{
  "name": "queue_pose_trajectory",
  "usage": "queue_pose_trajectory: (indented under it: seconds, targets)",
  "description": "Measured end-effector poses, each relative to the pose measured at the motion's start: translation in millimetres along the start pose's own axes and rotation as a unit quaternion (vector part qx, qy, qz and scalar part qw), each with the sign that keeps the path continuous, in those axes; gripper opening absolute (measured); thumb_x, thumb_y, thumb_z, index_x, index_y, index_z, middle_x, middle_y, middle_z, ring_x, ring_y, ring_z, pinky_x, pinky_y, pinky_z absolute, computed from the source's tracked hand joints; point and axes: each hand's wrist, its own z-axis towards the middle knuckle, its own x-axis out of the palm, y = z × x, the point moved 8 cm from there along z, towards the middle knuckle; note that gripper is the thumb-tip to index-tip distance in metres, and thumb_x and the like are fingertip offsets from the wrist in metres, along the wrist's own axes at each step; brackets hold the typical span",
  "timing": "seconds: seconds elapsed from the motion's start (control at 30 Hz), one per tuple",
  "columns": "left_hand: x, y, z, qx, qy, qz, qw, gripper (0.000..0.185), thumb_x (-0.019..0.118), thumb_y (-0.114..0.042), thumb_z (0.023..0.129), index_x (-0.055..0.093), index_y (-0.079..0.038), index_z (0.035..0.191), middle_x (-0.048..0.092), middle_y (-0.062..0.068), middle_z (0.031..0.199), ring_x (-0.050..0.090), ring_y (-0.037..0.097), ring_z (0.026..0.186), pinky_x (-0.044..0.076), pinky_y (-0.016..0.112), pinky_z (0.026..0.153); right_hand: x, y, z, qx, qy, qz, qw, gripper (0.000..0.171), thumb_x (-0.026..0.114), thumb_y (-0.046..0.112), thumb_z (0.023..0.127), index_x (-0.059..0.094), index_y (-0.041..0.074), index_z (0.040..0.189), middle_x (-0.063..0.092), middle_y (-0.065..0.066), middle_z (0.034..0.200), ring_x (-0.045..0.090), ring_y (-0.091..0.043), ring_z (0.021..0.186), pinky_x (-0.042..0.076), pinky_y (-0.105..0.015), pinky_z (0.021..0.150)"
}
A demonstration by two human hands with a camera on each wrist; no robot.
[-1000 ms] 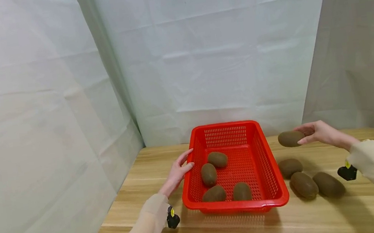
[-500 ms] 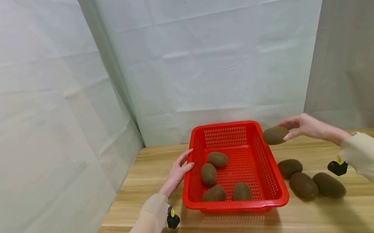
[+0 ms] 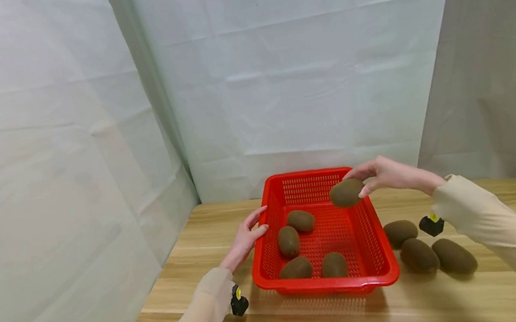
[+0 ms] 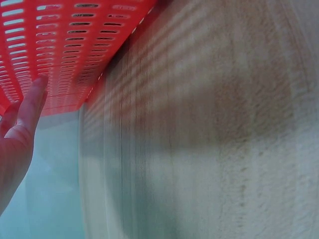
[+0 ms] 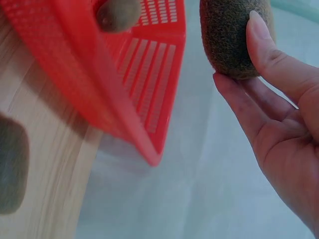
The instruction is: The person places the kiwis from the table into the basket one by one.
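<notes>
Red basket (image 3: 313, 285): stands on the wooden desk (image 3: 196, 248) with four kiwis (image 3: 289, 242) inside.
Held kiwi (image 3: 346, 193): in the air, seen over the basket's far right part.
Right hand (image 3: 387, 174): its grip is closed on the held kiwi, thumb opposite the fingertips.
Left hand (image 3: 244, 239): straight fingers touch the basket's left side, grip uncurled.
Loose kiwis (image 3: 419, 255): three lie on the desk, just right of the basket.
Latest change: the held kiwi has moved left past the basket's right rim.
Meaning: by judgement, the sideways carry is almost done, the lowering not yet.
</notes>
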Motion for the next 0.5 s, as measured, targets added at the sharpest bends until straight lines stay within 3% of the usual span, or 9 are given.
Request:
queue_pose_trajectory:
  seconds: [0.5]
  targets:
    - [0.8,-0.9,-0.5,0.004,0.002,0.003,1.0000,0.052,0.047,0.002,0.091,0.029,0.001,0.139,0.031,0.026,0.136,0.042,0.046,0.109,0.048,0.039,0.077,64,12,42,-0.059,0.129,-0.008,0.990,0.044,0.070,0.010,0.076,0.058,-0.005,0.116,0.059,-0.012,0.112,0.057,-0.021,0.096,0.045,-0.045,0.081]
